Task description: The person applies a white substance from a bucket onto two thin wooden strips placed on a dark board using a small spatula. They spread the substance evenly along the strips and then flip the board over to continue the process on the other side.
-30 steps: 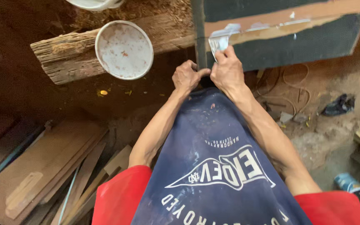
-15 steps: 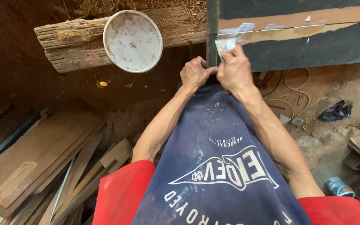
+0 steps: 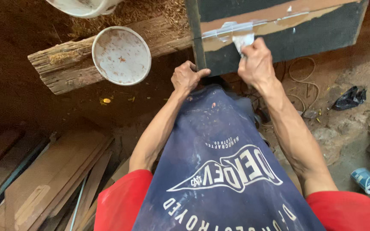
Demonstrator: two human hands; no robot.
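Since half a second earlier, the right hand (image 3: 257,60) had slid to the right along the dark panel (image 3: 305,32), away from the left hand (image 3: 187,77); before, the two had been side by side at the panel's corner. The smear of pale filler (image 3: 232,30) now reached farther along the brown strip, and the whole scene sat lower and more to the right in the view.

The right hand was clenched around a small putty blade (image 3: 242,42), flat and coated whitish, pressed against the panel face just above the knuckles. The left hand gripped the panel's near vertical edge, thumb hooked around the corner.

The panel was flat and rectangular, matte dark green-grey, with a bare brown band crossing it at a slant. Left of it lay a rough, cracked timber beam (image 3: 78,68), its top strewn with sawdust. On the beam rested a round white bowl (image 3: 121,55), its inside crusted with dried paste and rust-coloured specks. A dark blue cloth apron (image 3: 219,171) with white print hung over red sleeves. Thin flat boards (image 3: 43,184) lay stacked on the dirt floor (image 3: 347,128), near a small blue and white can (image 3: 367,180).
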